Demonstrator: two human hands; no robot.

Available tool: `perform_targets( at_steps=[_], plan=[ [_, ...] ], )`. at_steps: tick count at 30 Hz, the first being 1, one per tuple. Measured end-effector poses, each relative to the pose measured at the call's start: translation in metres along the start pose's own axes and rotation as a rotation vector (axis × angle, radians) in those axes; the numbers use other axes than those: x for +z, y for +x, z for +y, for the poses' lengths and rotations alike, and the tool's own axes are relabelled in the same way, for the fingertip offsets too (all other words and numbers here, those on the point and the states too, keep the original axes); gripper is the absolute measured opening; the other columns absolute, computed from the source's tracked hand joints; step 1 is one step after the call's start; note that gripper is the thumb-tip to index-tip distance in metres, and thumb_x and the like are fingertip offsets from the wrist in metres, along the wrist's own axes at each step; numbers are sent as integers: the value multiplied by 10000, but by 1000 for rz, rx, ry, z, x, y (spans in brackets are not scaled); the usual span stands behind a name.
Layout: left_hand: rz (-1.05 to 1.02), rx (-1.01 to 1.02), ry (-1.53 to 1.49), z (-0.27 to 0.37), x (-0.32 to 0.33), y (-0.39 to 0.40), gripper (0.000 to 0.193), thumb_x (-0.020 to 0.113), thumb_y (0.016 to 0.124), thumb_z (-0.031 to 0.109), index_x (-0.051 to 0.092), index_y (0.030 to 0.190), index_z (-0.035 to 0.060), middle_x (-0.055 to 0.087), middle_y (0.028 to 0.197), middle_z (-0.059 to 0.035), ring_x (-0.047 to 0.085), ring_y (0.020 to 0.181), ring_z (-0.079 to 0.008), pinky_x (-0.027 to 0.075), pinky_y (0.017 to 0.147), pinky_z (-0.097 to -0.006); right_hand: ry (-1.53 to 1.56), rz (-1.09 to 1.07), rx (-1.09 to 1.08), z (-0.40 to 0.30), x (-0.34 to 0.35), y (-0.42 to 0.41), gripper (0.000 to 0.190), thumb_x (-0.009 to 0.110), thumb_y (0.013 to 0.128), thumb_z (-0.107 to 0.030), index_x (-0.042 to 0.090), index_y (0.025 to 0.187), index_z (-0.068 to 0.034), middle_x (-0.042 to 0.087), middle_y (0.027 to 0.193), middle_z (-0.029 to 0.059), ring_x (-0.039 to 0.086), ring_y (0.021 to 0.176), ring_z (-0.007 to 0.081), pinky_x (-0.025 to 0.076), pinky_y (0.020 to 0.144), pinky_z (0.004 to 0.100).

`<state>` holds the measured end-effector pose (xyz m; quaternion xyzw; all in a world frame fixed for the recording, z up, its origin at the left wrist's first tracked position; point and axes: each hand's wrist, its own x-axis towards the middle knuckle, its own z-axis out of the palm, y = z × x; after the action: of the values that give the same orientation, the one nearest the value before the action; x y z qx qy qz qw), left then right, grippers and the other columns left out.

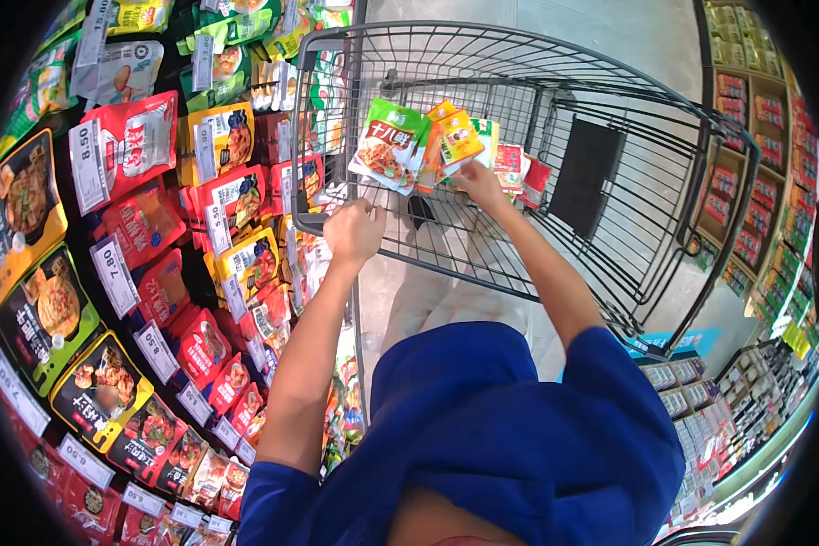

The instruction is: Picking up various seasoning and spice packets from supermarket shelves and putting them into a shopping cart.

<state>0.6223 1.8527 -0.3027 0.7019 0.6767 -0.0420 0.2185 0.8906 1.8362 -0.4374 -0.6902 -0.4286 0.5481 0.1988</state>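
My left hand (355,232) is closed over the near rim of a dark wire shopping cart (450,274), close to its left corner. Inside the cart, my right hand (481,184) has its fingers at the lower edge of a yellow seasoning packet (461,136) and seems to pinch it. An orange packet (430,164) is partly covered by the yellow one. To the left leans a green-and-white food pouch (390,145) with a picture of a dish. Beyond my right wrist are a red-and-white packet (508,167) and a plain red packet (536,181).
Shelves of hanging food pouches (130,147) with price tags (115,273) run along the left, close to the cart. At right stands a wooden display shelf (751,184) of small packets. Grey floor (607,34) shows past the cart, and a black panel (585,179) hangs on its wire side.
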Motion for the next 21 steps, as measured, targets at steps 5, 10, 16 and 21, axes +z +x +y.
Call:
perform_targets(
  at_steps=[5, 10, 16, 21],
  plan=[
    [-59, 109, -67, 52, 17, 32, 234, 652, 792, 303, 685, 784, 71, 697, 808, -119, 661, 811, -309, 516, 741, -408, 155, 547, 184, 93, 24, 124, 774, 810, 702, -426, 517, 1196, 93, 626, 1135, 233, 660, 959, 353, 522, 785, 406],
    [-60, -22, 66, 2, 8, 13, 198, 627, 816, 291, 709, 787, 113, 704, 857, -113, 655, 860, -315, 511, 788, -403, 222, 527, 278, -13, 119, 134, 778, 848, 623, -497, 580, 1002, 128, 674, 953, 227, 674, 888, 299, 525, 770, 382],
    [-100, -15, 59, 20, 6, 21, 221, 611, 810, 291, 717, 827, 97, 706, 900, -114, 653, 894, -306, 507, 820, -400, 152, 316, 288, -19, 128, 144, 522, 800, 673, -400, 700, 949, 32, 692, 857, 247, 688, 845, 364, 527, 759, 436],
    [-119, -43, 84, 19, 2, 20, 232, 601, 811, 284, 707, 828, 78, 703, 897, -106, 648, 907, -296, 504, 827, -401, 281, 382, 390, -1, 129, 125, 544, 766, 686, -448, 706, 991, -1, 693, 932, 239, 684, 887, 366, 528, 792, 419]
  ],
)
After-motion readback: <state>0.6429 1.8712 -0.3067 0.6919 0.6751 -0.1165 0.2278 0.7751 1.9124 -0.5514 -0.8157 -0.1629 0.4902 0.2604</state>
